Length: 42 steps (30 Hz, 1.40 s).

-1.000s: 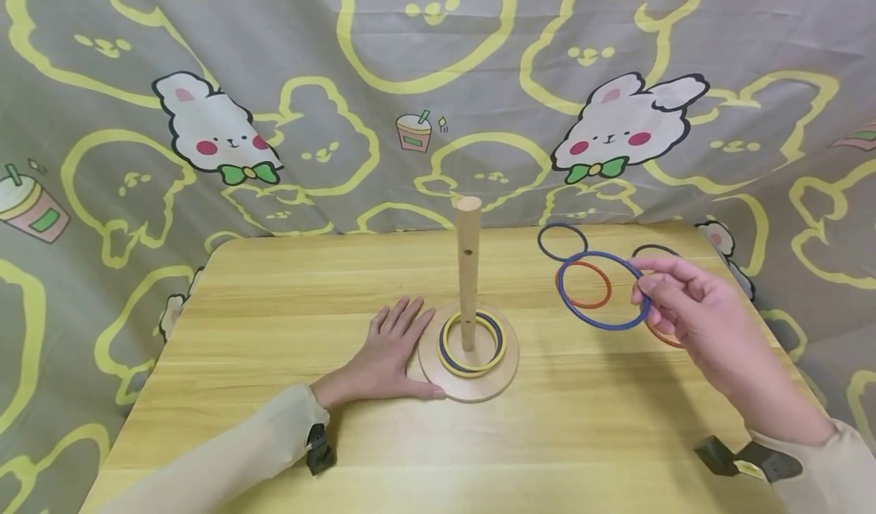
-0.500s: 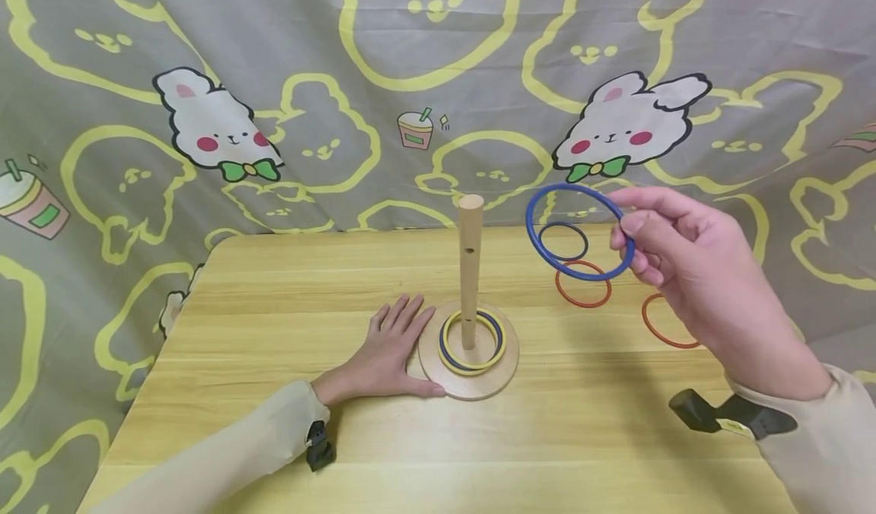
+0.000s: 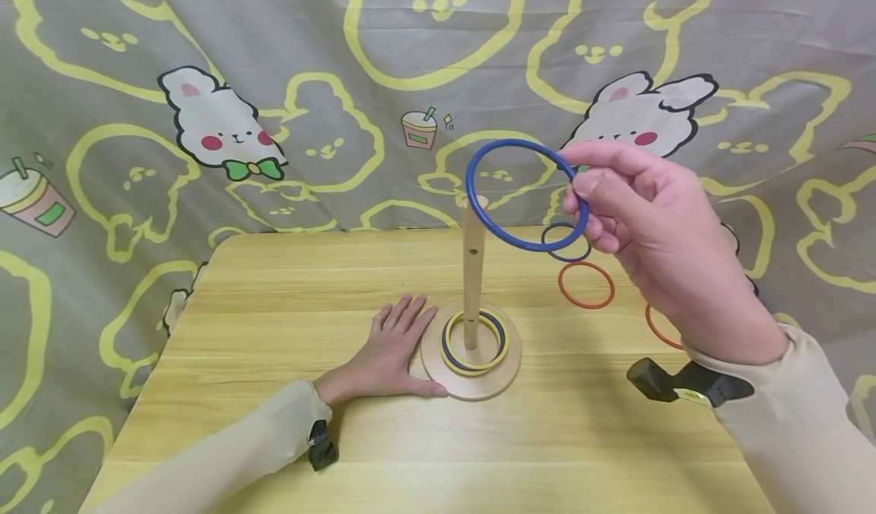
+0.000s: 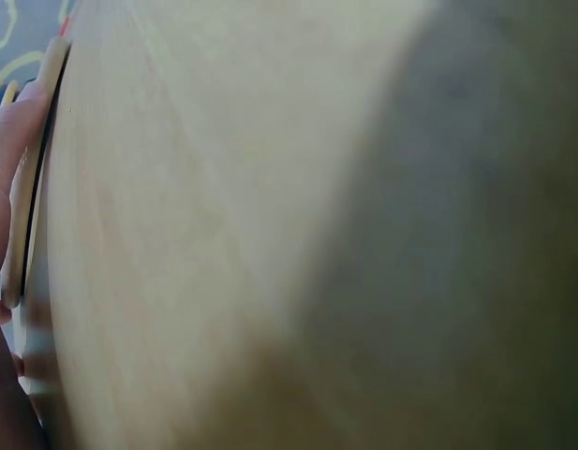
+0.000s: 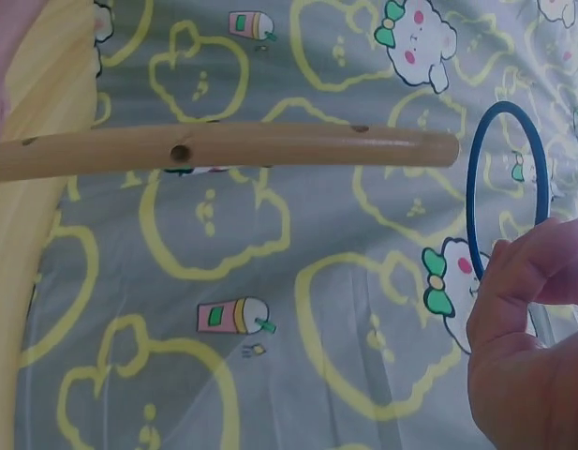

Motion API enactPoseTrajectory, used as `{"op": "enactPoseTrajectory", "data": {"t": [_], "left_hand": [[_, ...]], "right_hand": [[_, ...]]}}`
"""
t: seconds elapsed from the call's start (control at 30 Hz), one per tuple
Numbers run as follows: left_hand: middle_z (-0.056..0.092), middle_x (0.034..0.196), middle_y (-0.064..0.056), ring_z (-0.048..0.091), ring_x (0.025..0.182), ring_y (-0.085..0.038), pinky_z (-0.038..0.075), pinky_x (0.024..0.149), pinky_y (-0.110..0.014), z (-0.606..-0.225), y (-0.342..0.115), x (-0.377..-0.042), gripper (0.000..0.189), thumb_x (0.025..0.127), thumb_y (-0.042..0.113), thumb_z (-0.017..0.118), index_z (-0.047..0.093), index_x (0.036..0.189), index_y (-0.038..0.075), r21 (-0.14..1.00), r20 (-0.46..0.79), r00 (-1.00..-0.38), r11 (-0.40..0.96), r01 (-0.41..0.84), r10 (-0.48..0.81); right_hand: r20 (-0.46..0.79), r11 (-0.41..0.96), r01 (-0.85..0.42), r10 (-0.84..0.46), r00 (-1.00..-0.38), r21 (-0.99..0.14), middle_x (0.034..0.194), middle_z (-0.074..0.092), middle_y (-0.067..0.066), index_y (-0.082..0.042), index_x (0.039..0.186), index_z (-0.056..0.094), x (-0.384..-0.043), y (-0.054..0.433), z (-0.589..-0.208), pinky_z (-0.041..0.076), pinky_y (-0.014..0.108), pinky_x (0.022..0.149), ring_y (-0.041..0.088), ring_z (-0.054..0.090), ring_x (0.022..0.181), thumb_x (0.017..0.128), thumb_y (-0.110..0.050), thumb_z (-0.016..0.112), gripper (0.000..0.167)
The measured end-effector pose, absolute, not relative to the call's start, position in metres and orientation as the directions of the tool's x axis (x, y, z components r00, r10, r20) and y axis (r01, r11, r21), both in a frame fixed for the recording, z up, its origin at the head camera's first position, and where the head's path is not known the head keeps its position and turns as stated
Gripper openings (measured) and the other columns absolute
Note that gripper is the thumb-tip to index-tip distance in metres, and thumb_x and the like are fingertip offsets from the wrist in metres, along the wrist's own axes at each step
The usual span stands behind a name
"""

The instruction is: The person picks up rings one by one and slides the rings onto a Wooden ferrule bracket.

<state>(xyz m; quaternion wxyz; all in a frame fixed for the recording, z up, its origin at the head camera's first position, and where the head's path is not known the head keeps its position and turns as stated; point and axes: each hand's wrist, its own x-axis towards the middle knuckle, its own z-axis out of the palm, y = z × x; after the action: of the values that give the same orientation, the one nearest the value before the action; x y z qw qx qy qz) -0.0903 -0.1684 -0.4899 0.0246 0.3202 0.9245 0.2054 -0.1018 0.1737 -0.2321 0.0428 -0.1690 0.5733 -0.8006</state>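
Note:
My right hand (image 3: 660,233) pinches a blue ring (image 3: 509,143) between thumb and fingers, high above the table. In the head view its left edge overlaps the tip of the upright wooden post (image 3: 472,286). The right wrist view shows the ring (image 5: 472,192) just beyond the post's end (image 5: 298,145), not around it. Around the post's foot, yellow and dark blue rings (image 3: 472,373) lie stacked on the round wooden base (image 3: 472,390). My left hand (image 3: 386,354) rests flat beside this base, fingers spread, with thumb and forefinger along its rim.
Right of the post, a dark blue ring (image 3: 565,260) and an orange ring (image 3: 586,306) lie on the wooden table (image 3: 274,286). Another orange ring (image 3: 657,333) is partly hidden by my right hand. A patterned grey curtain (image 3: 308,210) hangs behind the table.
My right hand has raised the blue ring and carried it leftward from over the loose rings to the post's top. My left hand stays at the base.

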Motion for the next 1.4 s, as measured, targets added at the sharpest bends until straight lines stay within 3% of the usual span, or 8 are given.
{"op": "enactPoseTrajectory", "data": {"t": [0.33, 0.7, 1.4], "left_hand": [[0.018, 0.177, -0.028, 0.01, 0.163, -0.051, 0.01, 0.124, -0.073, -0.488, -0.167, -0.09, 0.128, 0.078, 0.07, 0.086, 0.029, 0.171, 0.002, 0.408, 0.068, -0.798, 0.714, 0.57, 0.598], [0.014, 0.178, -0.026, 0.006, 0.164, -0.048, 0.007, 0.126, -0.07, -0.49, -0.168, -0.091, 0.132, 0.078, 0.074, 0.084, 0.025, 0.173, 0.004, 0.402, 0.048, -0.798, 0.72, 0.566, 0.601], [0.015, 0.179, -0.025, 0.006, 0.165, -0.047, 0.007, 0.127, -0.069, -0.49, -0.168, -0.091, 0.132, 0.078, 0.076, 0.082, 0.025, 0.174, 0.005, 0.392, 0.037, -0.806, 0.734, 0.555, 0.59]], "right_hand": [[0.188, -0.237, -0.121, -0.284, -0.94, -0.964, 0.091, 0.071, 0.017, 0.001, 0.132, 0.07, -0.105, 0.149, -0.236, 0.047, 0.022, 0.054, 0.016, 0.056, 0.064, 0.107, -0.007, 0.071, 0.026], [0.143, -0.042, -0.137, -0.338, -0.93, -0.99, 0.094, 0.071, 0.015, -0.002, 0.135, 0.068, -0.111, 0.141, -0.28, 0.047, 0.02, 0.06, 0.015, 0.058, 0.069, 0.11, -0.008, 0.065, 0.025], [-0.023, 0.084, -0.008, -0.362, -0.932, -0.996, 0.096, 0.071, 0.012, 0.006, 0.139, 0.063, -0.113, 0.142, -0.358, 0.047, 0.021, 0.062, 0.013, 0.059, 0.071, 0.11, -0.003, 0.062, 0.03]]}}
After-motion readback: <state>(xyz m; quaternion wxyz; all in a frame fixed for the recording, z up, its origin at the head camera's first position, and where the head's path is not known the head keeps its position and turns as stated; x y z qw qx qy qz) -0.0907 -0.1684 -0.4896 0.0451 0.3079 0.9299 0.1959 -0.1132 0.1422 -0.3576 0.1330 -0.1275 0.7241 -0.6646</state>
